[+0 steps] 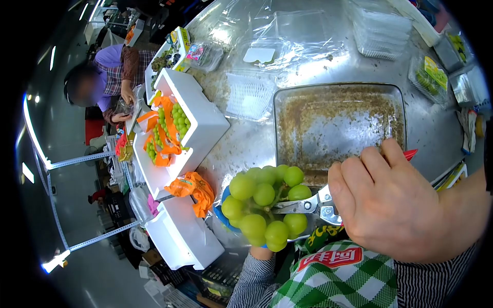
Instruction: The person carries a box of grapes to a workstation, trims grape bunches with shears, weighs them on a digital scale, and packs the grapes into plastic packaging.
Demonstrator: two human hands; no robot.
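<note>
My right hand (387,205) is closed around a pair of pruning shears (308,205) with red on the handles. Their blades reach in among the stems of a bunch of green grapes (257,205). Behind that bunch is my left hand (261,253), showing only near the wrist; its fingers are hidden, and it appears to hold the grapes up from below. Something blue (226,211) peeks out behind the grapes. Just beyond the shears lies a shallow metal tray (276,128) with brown residue on its bottom.
A white foam box (203,123) holds green grapes and orange wrapping. Near it are crumpled orange wrapping (192,190) and another foam box (185,236). Clear clamshells (249,97), stacked containers (380,31) and a packed grape box (429,79) stand on the metal table. A co-worker (110,77) is across it.
</note>
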